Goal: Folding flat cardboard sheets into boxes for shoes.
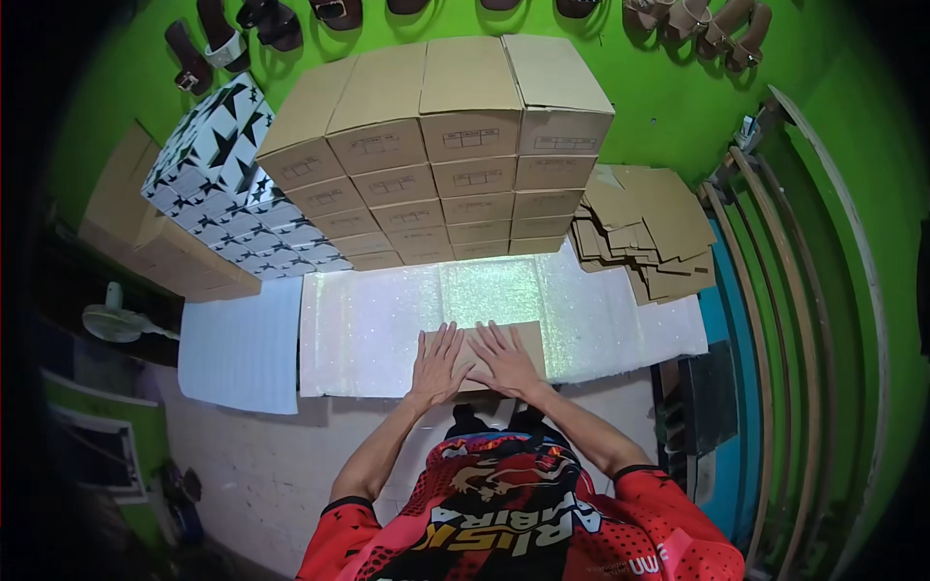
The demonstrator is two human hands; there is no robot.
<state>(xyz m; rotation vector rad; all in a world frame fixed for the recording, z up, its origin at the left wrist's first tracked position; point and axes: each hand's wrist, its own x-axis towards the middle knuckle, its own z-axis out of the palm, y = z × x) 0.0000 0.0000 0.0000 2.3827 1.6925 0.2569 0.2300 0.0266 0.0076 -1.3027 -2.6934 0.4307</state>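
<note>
Left hand (438, 369) and right hand (508, 367), fingers (497, 336) spread, were seemingly pressing cardboard (530, 340) flat, so next up probably needed a grip.

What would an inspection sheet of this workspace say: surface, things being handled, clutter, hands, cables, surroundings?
Surface: pale, shimmering covering.
Things being handled: brown cardboard piece at the near edge.
Clutter: stacked brown boxes at the back; star-patterned boxes to their left; piled cardboard sheets to their right.
Hands: left hand and right hand both lie open on the cardboard piece.
Cables: nothing seen.
Surroundings: green wall with sandals along the top.
</note>
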